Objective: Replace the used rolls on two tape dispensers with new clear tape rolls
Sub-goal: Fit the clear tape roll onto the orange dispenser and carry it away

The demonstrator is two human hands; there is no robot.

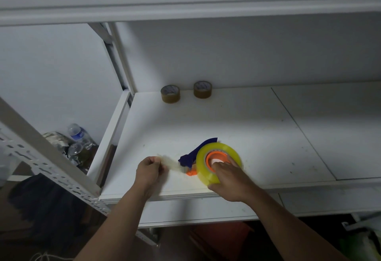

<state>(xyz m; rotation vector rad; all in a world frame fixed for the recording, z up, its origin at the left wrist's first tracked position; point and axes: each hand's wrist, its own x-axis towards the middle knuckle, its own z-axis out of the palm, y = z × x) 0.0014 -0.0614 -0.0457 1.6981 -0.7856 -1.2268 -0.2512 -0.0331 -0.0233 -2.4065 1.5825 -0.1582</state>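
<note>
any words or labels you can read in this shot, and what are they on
No text here is legible.
Brown tape roll on the left: printed core label, too blurred to read.
Brown tape roll on the right: the same, unreadable.
Water bottle: blue label, too small to read.
Clear tape roll: no print visible.

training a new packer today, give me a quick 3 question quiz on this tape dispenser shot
1. True or false: the left hand pinches the free end of the tape strip pulled from the clear tape roll.
2. How many brown tape rolls stand at the back of the shelf?
3. Multiple choice: the right hand is
A. resting flat on the bare shelf
B. holding the clear roll mounted on the blue and orange dispenser
C. lifting a brown roll

Key
1. True
2. Two: the left brown roll and the right brown roll
3. B
</note>
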